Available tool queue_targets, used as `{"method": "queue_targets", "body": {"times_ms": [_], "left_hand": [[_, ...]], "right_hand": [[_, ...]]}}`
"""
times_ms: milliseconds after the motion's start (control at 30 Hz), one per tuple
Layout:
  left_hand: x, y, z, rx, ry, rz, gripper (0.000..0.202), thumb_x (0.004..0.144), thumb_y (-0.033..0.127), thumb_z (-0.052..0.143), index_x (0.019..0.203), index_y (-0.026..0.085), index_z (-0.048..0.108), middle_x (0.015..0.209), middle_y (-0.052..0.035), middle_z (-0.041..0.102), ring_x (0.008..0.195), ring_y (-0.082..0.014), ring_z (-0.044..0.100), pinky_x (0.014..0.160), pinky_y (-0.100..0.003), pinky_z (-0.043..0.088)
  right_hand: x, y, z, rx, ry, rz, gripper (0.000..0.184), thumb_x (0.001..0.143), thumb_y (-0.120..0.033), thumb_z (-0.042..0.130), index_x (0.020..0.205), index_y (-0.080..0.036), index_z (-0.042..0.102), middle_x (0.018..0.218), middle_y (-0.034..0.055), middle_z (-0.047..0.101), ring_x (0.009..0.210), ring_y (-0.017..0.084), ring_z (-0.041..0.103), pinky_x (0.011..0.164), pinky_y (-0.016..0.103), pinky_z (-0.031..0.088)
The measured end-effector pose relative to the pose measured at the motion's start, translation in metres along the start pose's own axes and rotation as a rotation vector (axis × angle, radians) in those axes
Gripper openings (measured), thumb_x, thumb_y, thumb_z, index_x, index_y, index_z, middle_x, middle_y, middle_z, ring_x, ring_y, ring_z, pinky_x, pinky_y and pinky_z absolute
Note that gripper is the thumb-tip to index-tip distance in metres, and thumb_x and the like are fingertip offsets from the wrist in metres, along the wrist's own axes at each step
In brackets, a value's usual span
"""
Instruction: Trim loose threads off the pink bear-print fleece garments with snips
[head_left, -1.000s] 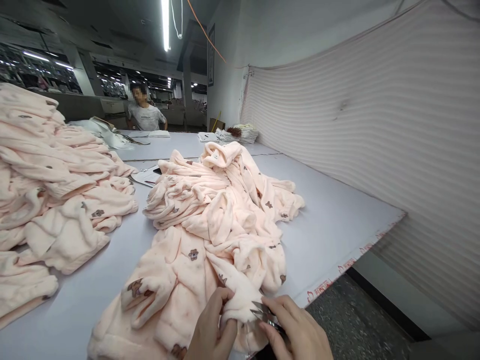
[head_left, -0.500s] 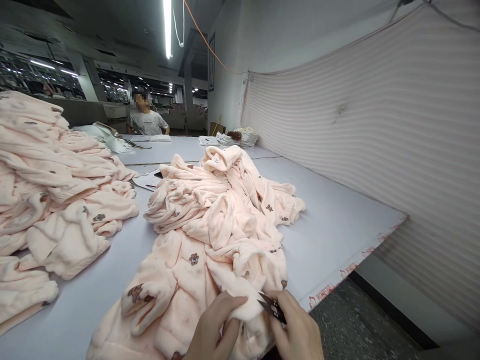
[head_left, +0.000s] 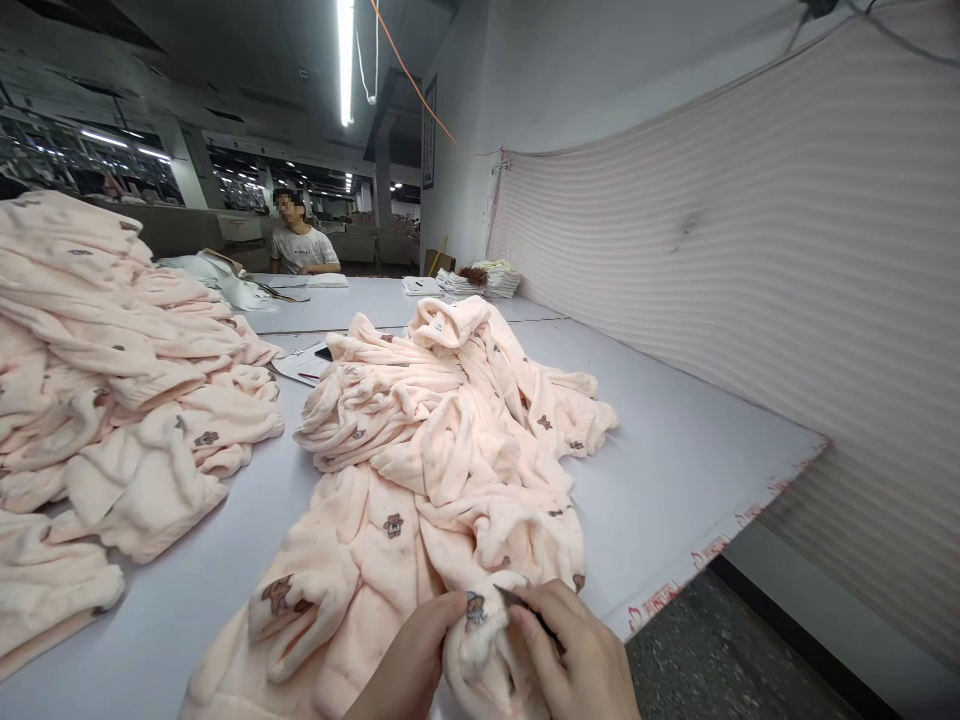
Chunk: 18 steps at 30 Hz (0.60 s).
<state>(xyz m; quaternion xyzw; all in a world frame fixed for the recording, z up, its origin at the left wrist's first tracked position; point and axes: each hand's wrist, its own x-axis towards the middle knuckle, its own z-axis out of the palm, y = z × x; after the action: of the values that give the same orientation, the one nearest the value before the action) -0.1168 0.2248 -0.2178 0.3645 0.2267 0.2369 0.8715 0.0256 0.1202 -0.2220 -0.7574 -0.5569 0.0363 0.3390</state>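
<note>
A pink fleece garment (head_left: 420,520) with small bear prints lies crumpled on the white table (head_left: 660,470) in front of me. My left hand (head_left: 409,665) pinches a fold of it at the near edge. My right hand (head_left: 577,655) is closed round small metal thread snips (head_left: 510,598), whose tip touches the same fold beside a bear print (head_left: 474,606). Both hands are cut off by the bottom of the picture.
A tall pile of the same pink garments (head_left: 97,400) fills the left of the table. Papers (head_left: 300,362) and stacks of labels (head_left: 480,278) lie farther back. A person in a grey shirt (head_left: 300,240) sits at the far end. A striped cloth wall (head_left: 750,280) runs along the right.
My hands have turned the fold, so a bear print now faces up. The snips have gone from lying across the fold to pointing their tip at it. The camera has tilted down slightly.
</note>
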Motion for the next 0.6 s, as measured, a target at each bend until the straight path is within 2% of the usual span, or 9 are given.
{"method": "queue_targets", "body": {"times_ms": [167,300,400,467,533,600], "left_hand": [[-0.002,0.006,0.004,0.002,-0.063,-0.029,0.025,0.079,0.028,0.057,0.079,0.009,0.074,0.083,-0.0092,0.074,0.097,-0.0276,0.060,0.093,-0.038,0.041],[-0.004,0.011,0.005,-0.015,-0.117,-0.040,0.026,0.081,0.028,0.055,0.082,0.009,0.074,0.083,-0.0088,0.074,0.096,-0.0267,0.061,0.093,-0.038,0.042],[-0.004,0.015,0.003,0.022,-0.181,-0.034,0.028,0.085,0.026,0.050,0.086,0.009,0.073,0.087,-0.0085,0.074,0.096,-0.0252,0.062,0.093,-0.038,0.042],[0.000,0.014,0.001,0.043,-0.211,-0.027,0.029,0.087,0.024,0.047,0.089,0.010,0.073,0.090,-0.0082,0.074,0.095,-0.0243,0.063,0.092,-0.038,0.043],[0.009,0.010,-0.002,0.098,-0.195,0.006,0.030,0.087,0.026,0.047,0.091,0.011,0.072,0.092,-0.0083,0.074,0.094,-0.0239,0.063,0.090,-0.038,0.044],[0.019,0.005,-0.003,0.169,-0.161,0.037,0.031,0.087,0.030,0.048,0.093,0.012,0.072,0.092,-0.0083,0.074,0.093,-0.0236,0.064,0.089,-0.037,0.044]], "right_hand": [[0.004,0.001,0.000,0.093,-0.045,-0.006,0.023,0.089,-0.038,0.051,0.104,-0.030,0.066,0.094,0.0001,0.070,0.083,0.016,0.068,0.069,0.020,0.052],[0.002,-0.003,-0.001,0.031,-0.047,-0.019,0.022,0.092,-0.035,0.046,0.104,-0.031,0.064,0.094,-0.0016,0.069,0.082,0.015,0.069,0.069,0.021,0.052],[-0.001,-0.005,-0.005,-0.059,-0.014,-0.108,0.024,0.089,-0.035,0.050,0.109,-0.030,0.062,0.097,0.0003,0.070,0.079,0.017,0.069,0.069,0.024,0.053],[-0.003,-0.006,-0.008,-0.143,0.027,-0.141,0.022,0.089,-0.035,0.050,0.105,-0.029,0.064,0.096,0.0016,0.071,0.077,0.019,0.069,0.067,0.026,0.054],[-0.002,-0.009,-0.008,-0.140,0.045,-0.114,0.022,0.090,-0.035,0.049,0.103,-0.028,0.065,0.095,0.0021,0.071,0.078,0.019,0.070,0.065,0.024,0.054],[-0.001,-0.013,-0.001,-0.017,0.045,-0.062,0.022,0.090,-0.036,0.050,0.105,-0.028,0.064,0.098,0.0024,0.071,0.083,0.018,0.070,0.065,0.021,0.054]]}}
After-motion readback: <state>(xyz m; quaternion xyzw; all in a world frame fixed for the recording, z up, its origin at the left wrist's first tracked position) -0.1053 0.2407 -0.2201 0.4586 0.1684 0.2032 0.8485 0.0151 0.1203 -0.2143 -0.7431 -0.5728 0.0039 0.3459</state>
